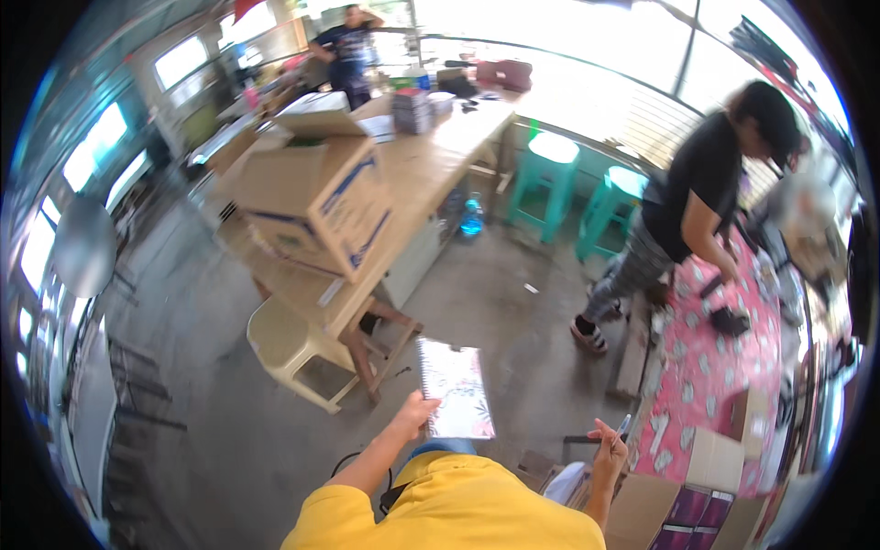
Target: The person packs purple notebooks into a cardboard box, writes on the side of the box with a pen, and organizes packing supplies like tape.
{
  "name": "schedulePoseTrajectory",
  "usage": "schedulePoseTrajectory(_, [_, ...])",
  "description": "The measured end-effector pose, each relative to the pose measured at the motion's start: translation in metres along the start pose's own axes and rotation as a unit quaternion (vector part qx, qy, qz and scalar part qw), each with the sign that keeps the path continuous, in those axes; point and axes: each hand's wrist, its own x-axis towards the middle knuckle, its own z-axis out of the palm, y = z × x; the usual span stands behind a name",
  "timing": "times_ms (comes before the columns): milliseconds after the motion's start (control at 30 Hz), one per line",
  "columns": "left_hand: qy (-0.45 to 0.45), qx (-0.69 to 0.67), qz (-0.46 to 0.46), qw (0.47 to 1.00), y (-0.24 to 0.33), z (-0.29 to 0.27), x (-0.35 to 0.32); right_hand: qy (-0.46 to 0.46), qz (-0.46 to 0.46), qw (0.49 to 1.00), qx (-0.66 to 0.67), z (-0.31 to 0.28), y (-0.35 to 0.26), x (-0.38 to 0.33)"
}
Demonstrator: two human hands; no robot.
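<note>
My left hand point(414, 413) grips the lower left edge of a spiral-bound notebook point(454, 388) with a floral cover, held out flat in front of me above the concrete floor. My right hand point(609, 448) is raised at my right side and pinches a slim pen point(622, 428), its tip pointing up. Both forearms come out of yellow sleeves at the bottom edge. Just below and beside my right hand lie open cardboard boxes point(642, 504) and stacked paper goods.
A long wooden table point(412, 174) carries a large cardboard box point(316, 202); a cream plastic stool point(291, 346) stands at its near end. Two teal stools point(548, 174) stand beyond. A person in black bends over a pink-covered table point(724, 367) on the right. Another person stands far back.
</note>
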Motion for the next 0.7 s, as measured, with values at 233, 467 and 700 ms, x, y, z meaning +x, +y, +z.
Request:
schedulePoseTrajectory(233, [0.312,-0.223,0.136,0.914,0.006,-0.219,-0.031,-0.144,-0.120,0.980,-0.059,0.097,-0.027,0.061])
schedulePoseTrajectory(467, [0.407,-0.269,0.353,0.798,0.141,-0.382,0.005,-0.189,-0.248,0.947,-0.071,0.235,-0.098,0.060])
schedulePoseTrajectory(700, [0.442,-0.099,0.305,0.838,0.253,-0.660,0.151,-0.122,-0.117,0.954,-0.249,0.283,-0.009,0.002])
